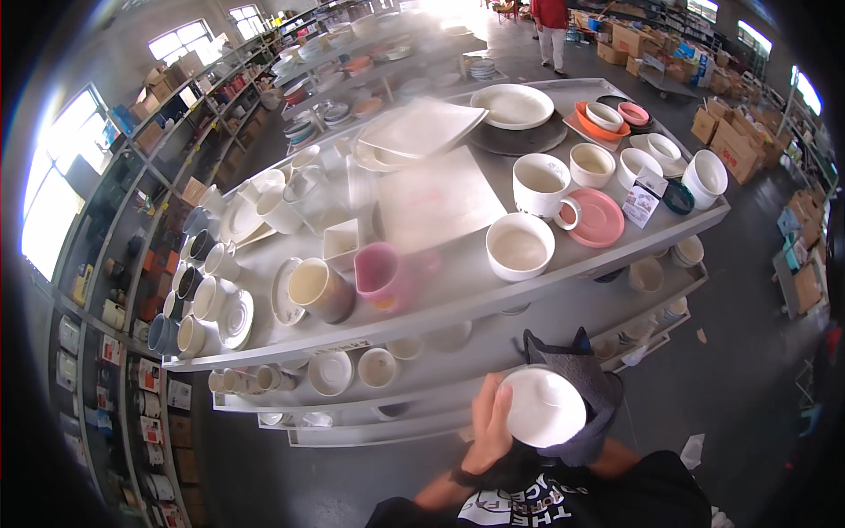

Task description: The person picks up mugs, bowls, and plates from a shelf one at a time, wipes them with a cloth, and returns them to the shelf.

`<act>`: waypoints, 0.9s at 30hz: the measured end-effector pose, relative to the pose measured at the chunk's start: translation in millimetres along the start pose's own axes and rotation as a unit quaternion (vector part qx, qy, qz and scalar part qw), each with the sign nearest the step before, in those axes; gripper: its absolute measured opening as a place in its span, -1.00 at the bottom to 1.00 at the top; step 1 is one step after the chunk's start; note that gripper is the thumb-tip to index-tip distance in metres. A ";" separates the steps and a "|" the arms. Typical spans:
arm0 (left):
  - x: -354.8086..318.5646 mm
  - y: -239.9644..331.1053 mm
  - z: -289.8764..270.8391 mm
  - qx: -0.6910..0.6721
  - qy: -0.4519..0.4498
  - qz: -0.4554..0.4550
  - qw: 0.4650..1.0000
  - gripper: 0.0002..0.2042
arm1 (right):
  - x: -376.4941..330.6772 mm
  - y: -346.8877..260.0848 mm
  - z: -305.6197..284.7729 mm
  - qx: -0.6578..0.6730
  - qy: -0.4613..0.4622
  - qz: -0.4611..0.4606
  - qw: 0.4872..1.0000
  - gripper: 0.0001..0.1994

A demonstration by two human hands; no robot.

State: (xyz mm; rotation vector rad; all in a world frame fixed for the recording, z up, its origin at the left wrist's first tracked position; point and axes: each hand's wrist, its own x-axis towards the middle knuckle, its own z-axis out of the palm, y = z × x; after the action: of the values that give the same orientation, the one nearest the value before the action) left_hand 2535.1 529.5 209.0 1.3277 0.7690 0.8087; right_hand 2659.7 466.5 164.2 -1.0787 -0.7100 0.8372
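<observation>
A round white bowl (546,407) is held up in front of my chest, its pale inside facing up. My left hand (491,422) is closed on the bowl's left rim, thumb on top. On the bowl's right side, a dark grey cloth (581,374) wraps around my right hand and touches the bowl. My right forearm (616,459) shows below the cloth, but the fingers are hidden in it. Nearest beyond my hands, on the shelf unit's top, stand a white bowl (520,248), a white mug (541,187) and a pink saucer (595,218).
The grey multi-tier shelf unit (440,304) spans the front, crowded with crockery. A pink pitcher (378,271) and a beige cup (319,290) stand near its edge. Racks (132,290) line the left; cartons (739,145) fill the right. A person in red (549,31) stands far back.
</observation>
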 end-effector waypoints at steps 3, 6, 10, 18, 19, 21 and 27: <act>-1.0 -2.4 12.4 -0.018 0.066 0.142 0.988 -0.70 | -2.3 1.8 0.0 0.007 -0.010 0.004 1.000 -0.36; 9.6 4.7 4.9 0.077 0.053 0.210 0.973 -0.74 | -3.3 -0.4 2.0 0.009 -0.010 0.003 1.000 -0.35; 10.7 10.8 -4.3 0.135 0.001 0.181 0.974 -0.76 | -4.0 1.9 2.0 0.029 -0.016 0.006 0.999 -0.33; 5.1 0.7 10.7 -0.120 -0.039 -0.133 0.983 -0.72 | -0.8 0.6 1.3 0.080 -0.014 0.015 0.997 -0.30; 4.0 1.6 15.3 -0.207 -0.023 -0.184 0.961 -0.71 | -2.0 2.1 1.9 0.091 -0.019 0.017 0.996 -0.29; 5.3 -17.4 16.8 -0.287 -0.015 -0.213 0.934 -0.71 | -2.2 4.0 3.1 0.112 -0.029 0.019 0.993 -0.28; 10.8 -38.3 19.9 -0.027 0.131 -0.017 0.991 -0.69 | -9.0 8.2 0.9 0.197 -0.036 0.034 0.979 -0.26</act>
State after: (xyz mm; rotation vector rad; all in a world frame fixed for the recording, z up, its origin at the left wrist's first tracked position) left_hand 2560.2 526.0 172.4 1.1710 0.9668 0.9818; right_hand 2652.5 461.1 155.9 -0.7220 -0.5397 1.0292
